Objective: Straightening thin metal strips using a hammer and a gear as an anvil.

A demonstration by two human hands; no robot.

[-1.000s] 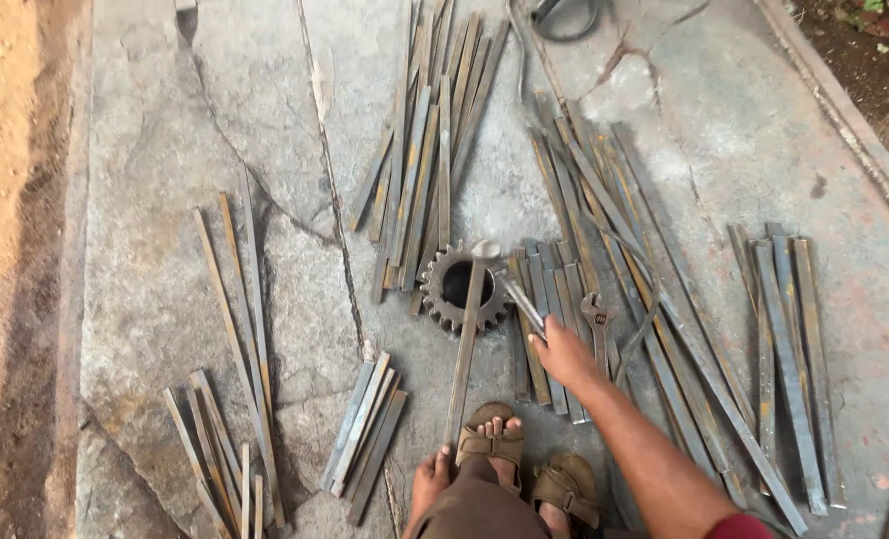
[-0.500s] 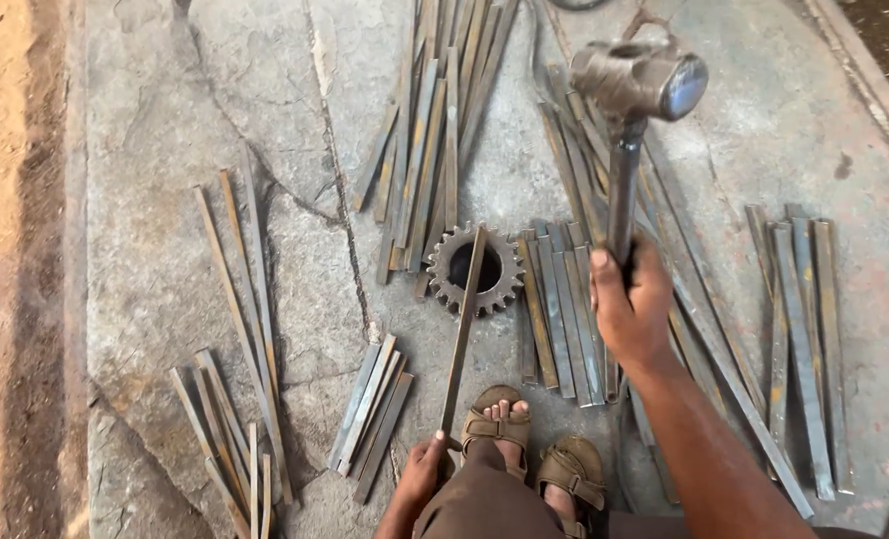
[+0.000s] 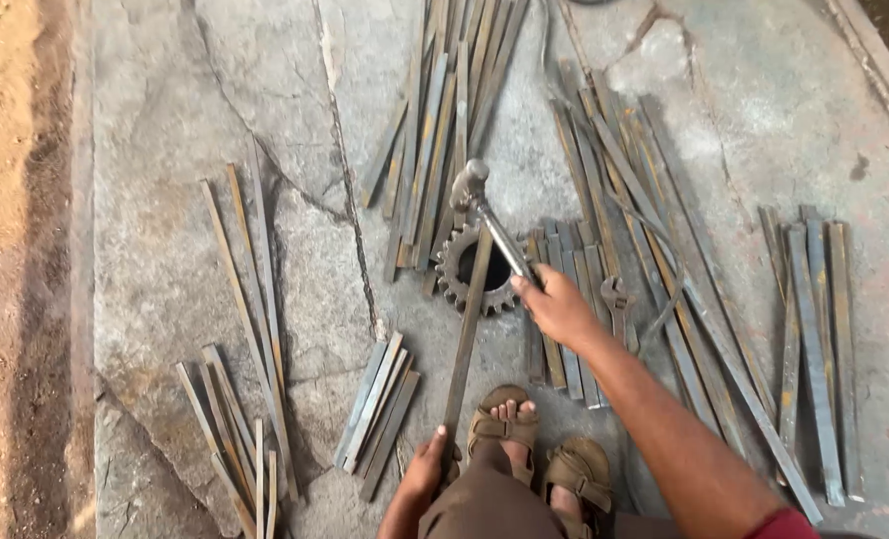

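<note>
My right hand (image 3: pixel 556 304) grips the metal handle of a hammer (image 3: pixel 484 215), whose head is down against a long flat steel strip (image 3: pixel 466 339). The strip lies across a toothed gear wheel (image 3: pixel 469 271) on the stone floor. My left hand (image 3: pixel 426 469) holds the near end of that strip, close to my sandalled feet (image 3: pixel 539 444).
Bundles of flat steel strips lie all around: a long pile at the top (image 3: pixel 444 120), another to the right (image 3: pixel 664 260), short pieces at far right (image 3: pixel 809 329), near left (image 3: pixel 376 409) and left (image 3: pixel 240 349). A wrench (image 3: pixel 616 299) rests on the strips. The floor (image 3: pixel 165 200) is cracked stone.
The hammer was raised high half a second ago and has now come down onto the strip over the gear. My left hand kept hold of the strip's near end.
</note>
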